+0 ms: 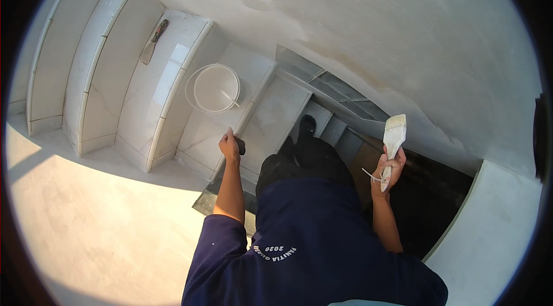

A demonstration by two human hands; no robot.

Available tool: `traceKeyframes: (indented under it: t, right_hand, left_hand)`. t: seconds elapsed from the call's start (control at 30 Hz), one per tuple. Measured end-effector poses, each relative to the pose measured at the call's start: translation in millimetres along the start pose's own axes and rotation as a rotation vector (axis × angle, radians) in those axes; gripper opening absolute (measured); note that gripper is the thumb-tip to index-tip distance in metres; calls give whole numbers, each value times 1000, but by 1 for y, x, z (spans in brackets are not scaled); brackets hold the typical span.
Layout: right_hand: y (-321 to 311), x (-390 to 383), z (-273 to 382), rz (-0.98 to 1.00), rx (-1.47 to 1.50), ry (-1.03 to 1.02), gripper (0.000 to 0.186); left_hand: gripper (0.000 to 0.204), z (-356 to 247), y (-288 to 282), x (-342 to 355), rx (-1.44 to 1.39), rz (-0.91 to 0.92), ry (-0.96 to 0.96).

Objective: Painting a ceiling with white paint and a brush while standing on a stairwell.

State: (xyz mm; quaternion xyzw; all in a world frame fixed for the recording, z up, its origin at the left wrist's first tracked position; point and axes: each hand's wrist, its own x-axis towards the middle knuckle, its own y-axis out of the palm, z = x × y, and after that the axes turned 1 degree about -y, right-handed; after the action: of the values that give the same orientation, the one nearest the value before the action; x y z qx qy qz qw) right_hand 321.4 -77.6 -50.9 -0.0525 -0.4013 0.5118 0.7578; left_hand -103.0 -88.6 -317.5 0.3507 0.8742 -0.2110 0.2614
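In my right hand is a wide paintbrush. Its pale bristles point up and its white handle is smeared, with a thin white cord looping off the handle's end. The brush is near the plastered wall; I cannot tell whether it touches it. My left hand is closed, low over the stairs, on a small dark object whose kind I cannot make out. Beyond it a round white bucket rests on a step, with its thin handle down at the side and a pale stick-like piece at its rim.
Pale tiled steps climb to the left, one bearing a putty knife. A grey plastered wall runs along the far side, above dark window-like panes. Lower steps drop toward a dark opening. A sunlit wall stands at left.
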Motion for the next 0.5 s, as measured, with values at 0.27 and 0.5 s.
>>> traceKeyframes:
  t: [0.27,0.5]
  right_hand:
    - [168,1,53,512,235,-99,12]
    - [324,28,93,611,491,-47,13]
  left_hand:
    - [54,-52,-15,114,-432,80,-159]
    - [30,-55,-33,155,-305,8,-13]
